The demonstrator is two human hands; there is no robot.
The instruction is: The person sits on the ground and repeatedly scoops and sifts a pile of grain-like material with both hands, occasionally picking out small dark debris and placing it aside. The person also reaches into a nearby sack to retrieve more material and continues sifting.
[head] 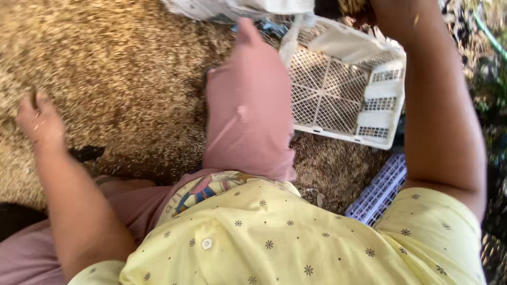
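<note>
Right hand (388,13) cut off, crate (338,95) pt hidden

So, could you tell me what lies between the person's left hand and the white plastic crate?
In the head view, between the left hand and the white crate lie spread brown grain and the person's raised knee in pink cloth.

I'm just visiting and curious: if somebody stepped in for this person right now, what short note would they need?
Left hand: resting on the spread grain, fingers curled; whether it grips any is unclear.
Right hand: raised at the top edge, mostly out of view, above the white lattice crate.
The crate stands tilted, no grain visible inside. A lilac crate lies beside the right elbow.
Grain covers the ground all around.
</note>
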